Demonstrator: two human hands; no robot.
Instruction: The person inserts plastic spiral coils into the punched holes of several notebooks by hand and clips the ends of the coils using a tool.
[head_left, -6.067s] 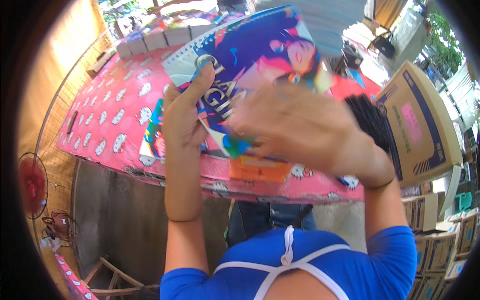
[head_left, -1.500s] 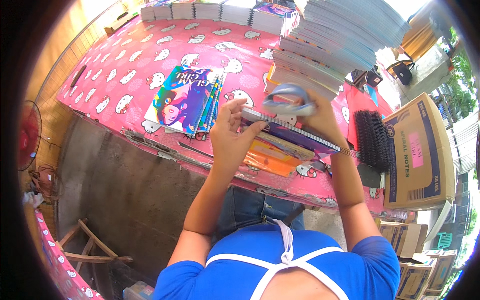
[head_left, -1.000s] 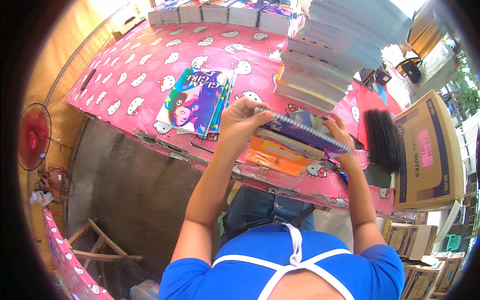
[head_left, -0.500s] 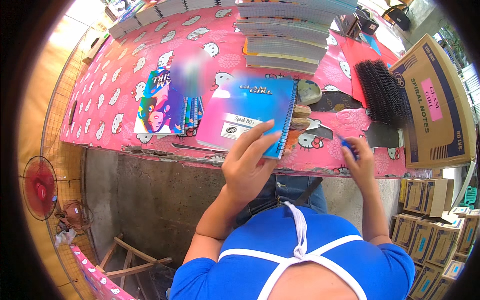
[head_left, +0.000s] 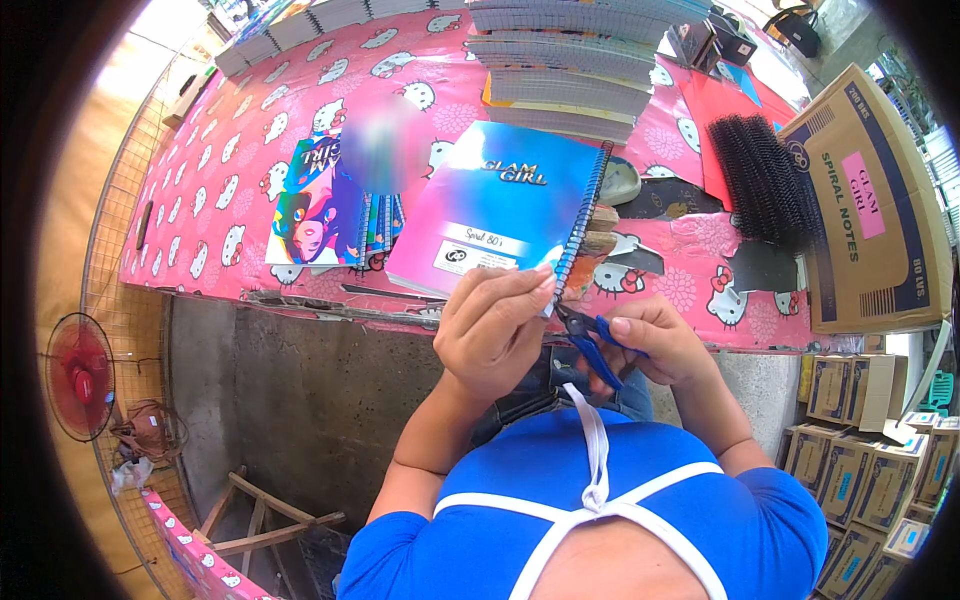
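Observation:
A blue and pink spiral notebook lies at the table's front edge, its black coil along the right side. My left hand pinches its lower right corner, fingers pressed together beside the coil's near end. In my right hand are blue-handled wire cutters, the dark jaws at the bottom end of the coil. Whether the jaws touch the wire I cannot tell. To the left sits a small pile of colourful spiral notebooks.
A tall stack of unbound pads stands at the back. Bunched black spiral coils lie at the right, against a cardboard box. More boxes are piled on the floor at right. A red fan is at far left.
My right hand has come left with the wire cutters, bringing them to the coil's near end. My left hand has closed on the notebook's corner, and the notebook has turned slightly.

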